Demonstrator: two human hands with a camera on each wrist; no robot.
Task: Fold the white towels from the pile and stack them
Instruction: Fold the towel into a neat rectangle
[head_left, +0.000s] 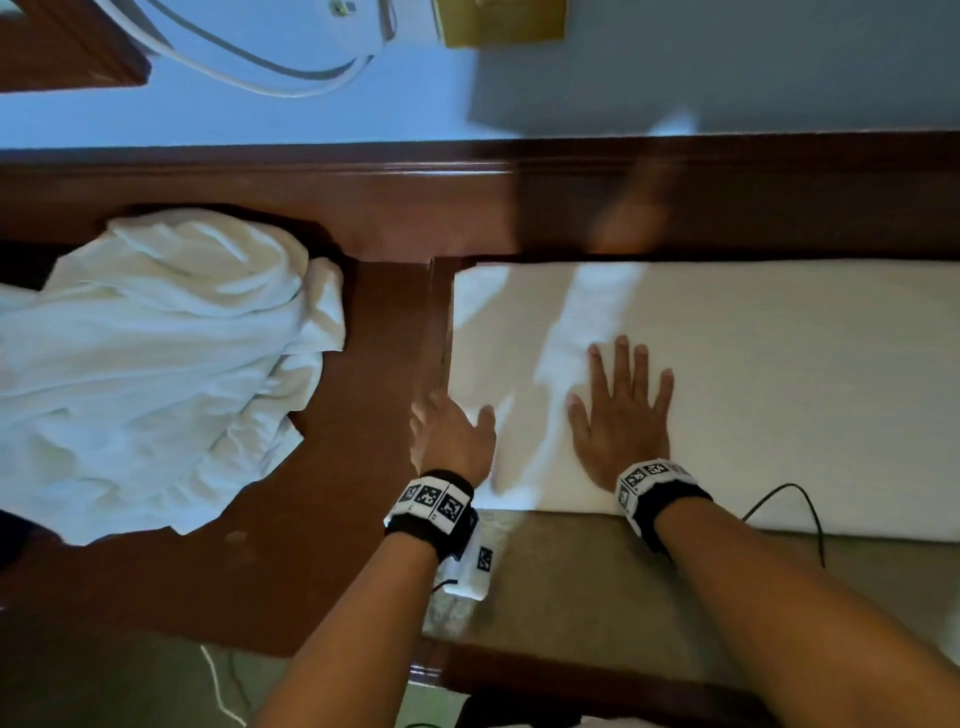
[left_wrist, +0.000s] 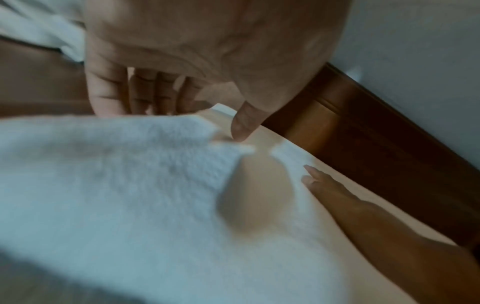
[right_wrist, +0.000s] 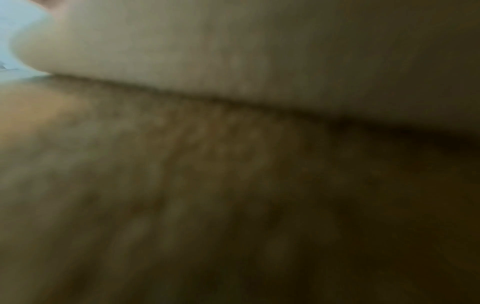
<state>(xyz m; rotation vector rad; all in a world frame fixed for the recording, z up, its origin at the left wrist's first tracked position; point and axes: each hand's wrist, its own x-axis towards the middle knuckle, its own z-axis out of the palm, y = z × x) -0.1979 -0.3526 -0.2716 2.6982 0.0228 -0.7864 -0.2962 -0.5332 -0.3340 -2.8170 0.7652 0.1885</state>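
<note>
One white towel (head_left: 753, 395) lies spread flat on the right, with the right hand (head_left: 621, 415) pressing it, fingers straight and splayed, and the left hand (head_left: 452, 431) loosely extended at its left edge, gripping nothing. The crumpled pile (head_left: 156, 364) waits unfolded on the tabletop (head_left: 363, 493) to the left, and no finished stack shows, so most of the work seems left.

A dark reddish-brown wooden desk (head_left: 363, 322) fills the middle of the head view. Beyond its far edge lies a pale blue-grey floor (head_left: 208, 119), where a white looped cable (head_left: 249, 62) and a yellowish cardboard box (head_left: 501, 23) sit. At the desk's near right edge a thin black cord (head_left: 810, 512) curves over a beige surface (head_left: 571, 587). The right wrist view is dark and blurred.
</note>
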